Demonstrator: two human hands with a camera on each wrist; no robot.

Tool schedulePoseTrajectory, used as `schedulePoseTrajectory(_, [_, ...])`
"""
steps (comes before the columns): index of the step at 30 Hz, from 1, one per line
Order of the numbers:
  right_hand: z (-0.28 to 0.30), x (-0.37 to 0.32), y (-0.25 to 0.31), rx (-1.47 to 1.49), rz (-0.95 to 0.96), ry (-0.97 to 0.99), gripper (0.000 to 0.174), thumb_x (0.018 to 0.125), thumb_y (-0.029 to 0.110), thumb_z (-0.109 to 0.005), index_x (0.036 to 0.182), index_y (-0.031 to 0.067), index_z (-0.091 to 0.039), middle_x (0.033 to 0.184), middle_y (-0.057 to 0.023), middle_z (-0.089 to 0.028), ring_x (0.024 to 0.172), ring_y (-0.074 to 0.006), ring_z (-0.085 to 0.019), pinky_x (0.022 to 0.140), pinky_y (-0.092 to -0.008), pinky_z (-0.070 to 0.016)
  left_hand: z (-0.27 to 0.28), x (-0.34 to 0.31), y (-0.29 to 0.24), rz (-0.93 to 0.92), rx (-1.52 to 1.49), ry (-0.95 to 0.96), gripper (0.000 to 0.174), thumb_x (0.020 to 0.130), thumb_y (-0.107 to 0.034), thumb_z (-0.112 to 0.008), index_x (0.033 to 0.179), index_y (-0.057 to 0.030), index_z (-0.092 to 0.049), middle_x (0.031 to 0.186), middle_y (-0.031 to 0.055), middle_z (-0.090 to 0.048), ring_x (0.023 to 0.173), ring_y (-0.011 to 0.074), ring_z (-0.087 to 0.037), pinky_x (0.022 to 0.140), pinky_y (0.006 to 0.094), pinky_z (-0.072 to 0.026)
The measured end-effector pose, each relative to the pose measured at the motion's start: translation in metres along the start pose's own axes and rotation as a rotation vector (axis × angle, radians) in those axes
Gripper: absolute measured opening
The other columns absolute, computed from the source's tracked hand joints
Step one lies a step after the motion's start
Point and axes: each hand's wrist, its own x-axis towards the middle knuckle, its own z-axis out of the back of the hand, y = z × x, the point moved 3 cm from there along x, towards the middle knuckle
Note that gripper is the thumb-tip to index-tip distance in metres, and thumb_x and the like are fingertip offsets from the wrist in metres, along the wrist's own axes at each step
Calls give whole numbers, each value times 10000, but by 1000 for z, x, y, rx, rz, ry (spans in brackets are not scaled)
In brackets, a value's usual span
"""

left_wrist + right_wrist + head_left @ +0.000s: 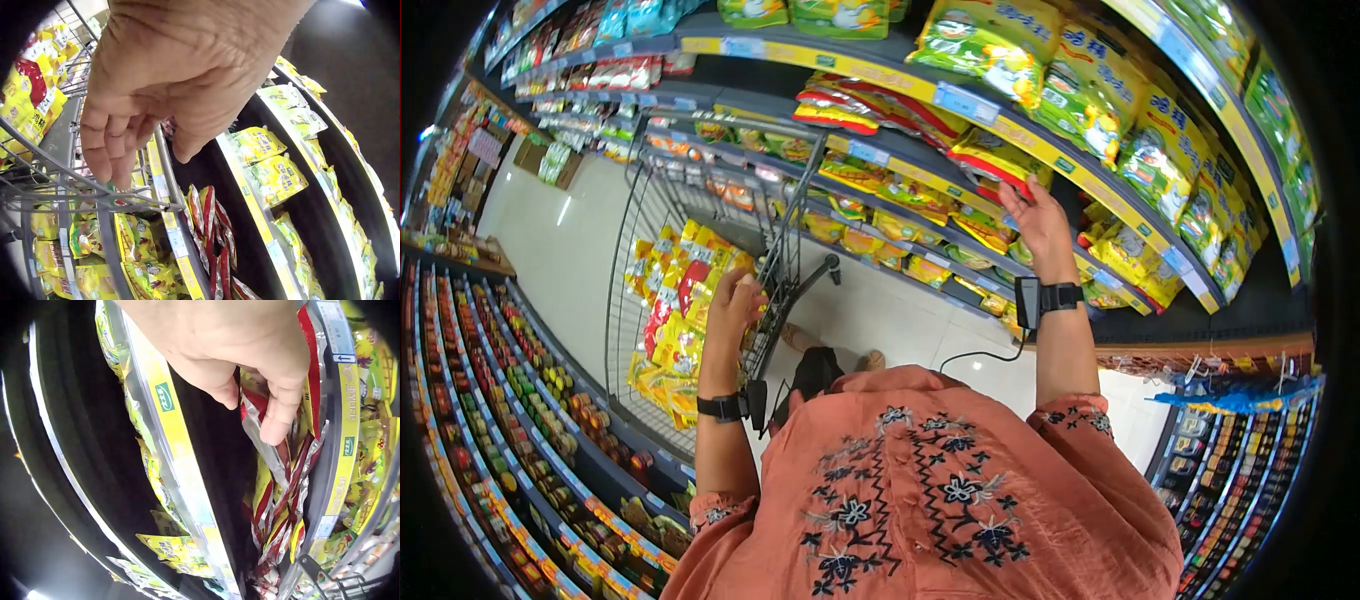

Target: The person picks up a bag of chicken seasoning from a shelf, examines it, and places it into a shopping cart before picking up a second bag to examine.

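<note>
My right hand (pixel 1042 232) reaches to a middle shelf and pinches the edge of a red-and-yellow seasoning packet (pixel 998 160). In the right wrist view, the thumb lies on one side of the packet's silver edge (pixel 253 422), the bent fingers on the other. More red-edged packets (pixel 275 506) lie stacked against it. My left hand (pixel 735 305) hovers at the right side of a shopping cart, its fingers loosely bent and holding nothing. Several yellow packets (pixel 675 345), some with red parts, lie in the wire cart (pixel 615 290).
A shelf of green-and-yellow seasoning bags (pixel 1090 95) overhangs the right hand. Its yellow price strip (pixel 1020 125) runs along the front edge. The cart handle (pixel 832 265) juts out near the lower shelves. Shelves of jars (pixel 550 420) line the aisle's left side.
</note>
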Motion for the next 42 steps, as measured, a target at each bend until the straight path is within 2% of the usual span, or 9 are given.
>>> schedulePoseTrajectory(8, [3,-37,-9,-177,-7,114,322,994,174,-537,1172,-87,-475,1283,-321,-527,1278,-404,-495,1101,-457,-427,79,13,36,34,-70,-203,525,967,-378,-563,1316,7,-490,1093,102,-626,907,184,-643,759,322,-522])
schedulePoseTrajectory(13, [4,-66,-29,-362,-66,67,299,1000,249,-544,1174,8,-575,1081,-122,-664,911,-171,-658,773,-302,-556,156,29,68,80,-143,-439,443,964,-360,-563,1231,-8,-535,1061,95,-638,869,170,-636,729,319,-532])
schedulePoseTrajectory(22, [-106,-71,-94,-575,-265,348,266,997,220,-539,1147,3,-575,978,-126,-680,800,-169,-672,681,-300,-563,212,62,174,302,-149,-468,357,930,-352,-576,1118,-48,-562,953,40,-580,886,172,-608,741,355,-527])
schedulePoseTrajectory(27, [-168,-76,-146,-651,-383,520,245,999,202,-535,1130,-2,-574,977,-133,-677,789,-169,-669,686,-297,-560,221,90,228,457,-16,-528,535,920,-365,-579,1329,-27,-505,1163,76,-576,980,216,-577,760,366,-515])
schedulePoseTrajectory(32, [-211,-78,-194,-744,-505,615,231,1003,190,-522,1127,1,-572,961,-122,-666,784,-173,-663,694,-291,-551,229,114,241,349,60,-568,522,897,-319,-631,1314,-24,-522,1129,96,-606,893,204,-586,735,322,-502])
schedulePoseTrajectory(35, [-229,-78,-215,-752,-570,666,239,1006,185,-510,1146,-3,-559,979,-121,-658,798,-168,-660,707,-284,-541,249,148,303,178,283,-613,477,858,-276,-686,1203,39,-588,989,99,-655,776,186,-596,695,298,-475])
schedulePoseTrajectory(36, [-232,-78,-221,-758,-581,675,241,1007,185,-510,1149,-3,-557,982,-122,-657,800,-167,-659,707,-284,-541,249,151,303,248,271,-541,520,813,-299,-716,1174,56,-600,1037,226,-678,977,348,-657,846,391,-510])
schedulePoseTrajectory(38, [-238,-76,-231,-768,-602,695,244,1007,185,-509,1154,-5,-552,987,-123,-654,806,-165,-658,709,-283,-541,245,149,302,241,325,-550,507,799,-298,-723,1148,51,-611,1025,233,-682,995,368,-652,857,406,-506])
schedulePoseTrajectory(42, [-245,-72,-246,-785,-635,708,240,1008,179,-500,1151,-7,-551,986,-127,-655,800,-162,-659,707,-285,-545,234,142,295,266,451,-629,371,832,-280,-739,1022,15,-621,848,103,-652,749,179,-591,674,337,-472])
